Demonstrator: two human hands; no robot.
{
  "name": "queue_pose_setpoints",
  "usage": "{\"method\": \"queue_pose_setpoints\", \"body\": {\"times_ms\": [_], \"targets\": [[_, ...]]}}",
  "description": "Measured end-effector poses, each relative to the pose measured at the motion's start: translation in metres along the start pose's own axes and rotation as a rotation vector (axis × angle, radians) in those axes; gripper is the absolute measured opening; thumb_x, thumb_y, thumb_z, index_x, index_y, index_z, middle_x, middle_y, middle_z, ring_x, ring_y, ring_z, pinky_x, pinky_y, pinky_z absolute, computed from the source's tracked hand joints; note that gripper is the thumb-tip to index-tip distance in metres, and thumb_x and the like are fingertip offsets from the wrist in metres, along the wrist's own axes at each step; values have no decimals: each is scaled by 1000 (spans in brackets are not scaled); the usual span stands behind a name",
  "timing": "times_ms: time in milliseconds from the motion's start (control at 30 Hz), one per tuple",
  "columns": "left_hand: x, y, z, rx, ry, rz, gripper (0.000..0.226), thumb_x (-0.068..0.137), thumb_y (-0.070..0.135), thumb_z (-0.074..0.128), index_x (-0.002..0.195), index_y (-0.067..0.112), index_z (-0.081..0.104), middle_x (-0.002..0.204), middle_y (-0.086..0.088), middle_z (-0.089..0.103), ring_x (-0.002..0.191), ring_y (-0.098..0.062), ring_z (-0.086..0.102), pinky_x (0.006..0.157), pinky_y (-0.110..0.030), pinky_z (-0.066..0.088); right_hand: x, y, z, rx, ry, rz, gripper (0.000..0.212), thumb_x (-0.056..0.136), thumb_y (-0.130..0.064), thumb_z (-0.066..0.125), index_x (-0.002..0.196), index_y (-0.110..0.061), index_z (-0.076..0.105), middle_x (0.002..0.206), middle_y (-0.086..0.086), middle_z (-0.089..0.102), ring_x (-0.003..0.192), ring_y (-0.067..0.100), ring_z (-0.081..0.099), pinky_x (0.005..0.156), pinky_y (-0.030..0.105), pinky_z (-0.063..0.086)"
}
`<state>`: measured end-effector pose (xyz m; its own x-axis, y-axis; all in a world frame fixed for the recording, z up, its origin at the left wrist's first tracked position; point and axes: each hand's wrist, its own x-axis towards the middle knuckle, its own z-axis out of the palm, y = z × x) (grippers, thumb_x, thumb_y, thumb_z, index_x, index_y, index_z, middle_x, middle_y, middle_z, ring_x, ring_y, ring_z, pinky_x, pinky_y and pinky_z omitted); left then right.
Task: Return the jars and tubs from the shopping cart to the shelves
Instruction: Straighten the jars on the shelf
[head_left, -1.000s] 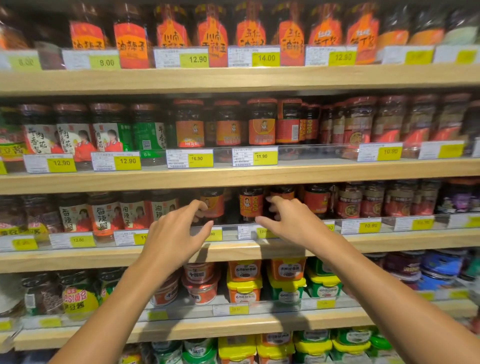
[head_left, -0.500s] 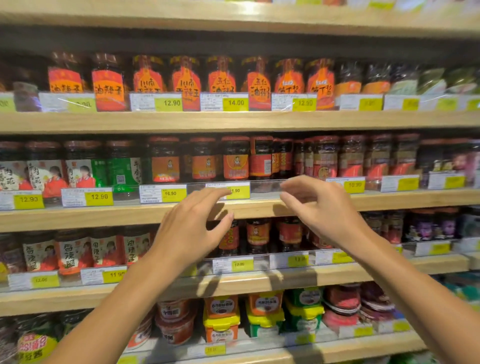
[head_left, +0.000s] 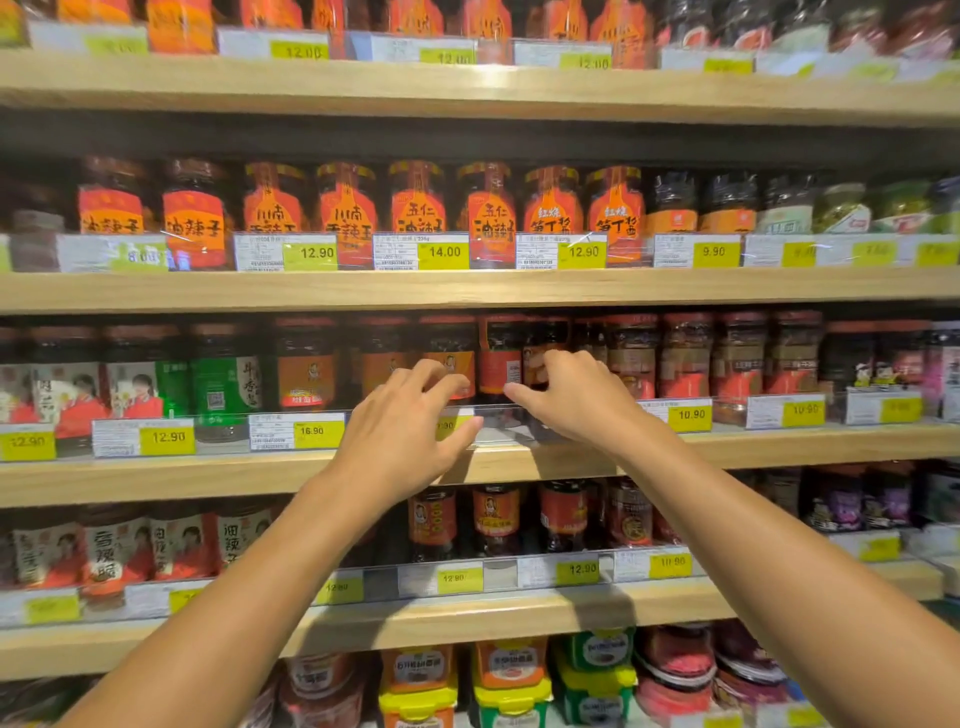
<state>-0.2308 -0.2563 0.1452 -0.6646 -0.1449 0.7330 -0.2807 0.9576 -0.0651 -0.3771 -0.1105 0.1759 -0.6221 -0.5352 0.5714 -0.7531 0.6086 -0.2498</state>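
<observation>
Shelves of sauce jars fill the view, four wooden boards stacked one above another, each front edge lined with yellow price tags. Two bare forearms are stretched forward and up to the third shelf (head_left: 156, 480) from the top. The left hand (head_left: 402, 431) is raised before a clear plastic rail (head_left: 498, 423) that runs along that shelf's front edge, its fingers spread and slightly curled, nothing held in them. The right hand (head_left: 571, 400) is set just beside it, its fingers bent downward toward the rail and the thumb pointed left; no jar is gripped by it, though whether the fingertips touch the rail cannot be told. Directly behind both hands a row of dark jars with orange labels (head_left: 311, 371) is ranged along the middle of the shelf, and a red-labelled jar (head_left: 498, 358) is seen in the gap between the hands. The hands seem to be placed there so that a jar can be straightened or pushed back behind the rail, which is presumably fitted to keep stock from sliding off the front edge. No shopping cart is shown, so how many jars and tubs remain to be returned cannot be judged. Yellow-lidded tubs (head_left: 511, 686) are stacked on the lowest shelf, near the bottom edge of the view.
</observation>
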Motion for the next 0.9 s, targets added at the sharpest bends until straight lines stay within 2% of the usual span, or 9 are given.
{"method": "queue_pose_setpoints", "body": {"times_ms": [67,200,300,400,500,633,767,833,900], "targets": [[2,0,0,16,-21,-13,54,94,63,41,139,34,46,136,10,42,118,-17,49,90,-37,47,6,-5,-2,6,-33,38,60,89,-64,57,113,-9,63,110,12,65,105,36,62,81,42,50],[5,1,1,36,-33,-25,53,94,64,41,136,34,49,131,8,42,113,-17,50,86,-36,48,21,-9,3,-3,-96,75,52,87,-65,58,90,-14,62,109,10,68,94,32,60,74,37,45],[6,0,2,39,-28,-26,52,93,64,41,134,34,50,128,8,41,112,-17,52,82,-37,50,30,-14,7,-20,-168,106,66,85,-74,52,108,-14,69,118,7,68,108,31,62,79,35,45],[7,-1,4,47,-24,-18,51,93,64,41,133,34,51,128,7,39,110,-17,53,78,-38,53,35,-18,9,-13,-217,120,71,85,-75,51,122,-16,64,124,6,67,113,30,62,82,35,45],[5,-3,6,46,-23,-18,51,93,64,41,133,34,50,130,7,36,111,-16,53,76,-36,53,36,-14,8,-16,-187,99,68,85,-73,53,118,-15,63,117,7,68,109,30,63,78,34,43],[2,-1,10,53,-23,3,52,94,64,41,134,33,50,138,7,32,114,-16,52,78,-36,52,29,0,0,-21,-116,66,53,86,-67,58,97,-15,60,92,2,60,94,29,60,74,35,45],[1,4,12,59,-23,7,52,94,63,40,136,33,49,146,5,29,116,-19,51,80,-37,50,20,16,-9,-42,-70,69,52,87,-64,60,73,-14,53,74,0,52,93,33,62,68,35,42],[0,4,13,62,-25,8,54,94,64,39,139,34,46,149,6,26,120,-19,49,83,-36,50,10,20,-14,-60,-32,55,57,87,-69,55,69,-15,49,77,2,54,93,33,61,68,36,41],[-2,3,15,60,-24,16,56,94,65,37,141,35,43,152,9,23,125,-17,46,87,-37,51,-5,23,-17,-121,40,22,61,87,-74,49,78,-14,53,87,7,59,97,34,60,69,38,42]]}}
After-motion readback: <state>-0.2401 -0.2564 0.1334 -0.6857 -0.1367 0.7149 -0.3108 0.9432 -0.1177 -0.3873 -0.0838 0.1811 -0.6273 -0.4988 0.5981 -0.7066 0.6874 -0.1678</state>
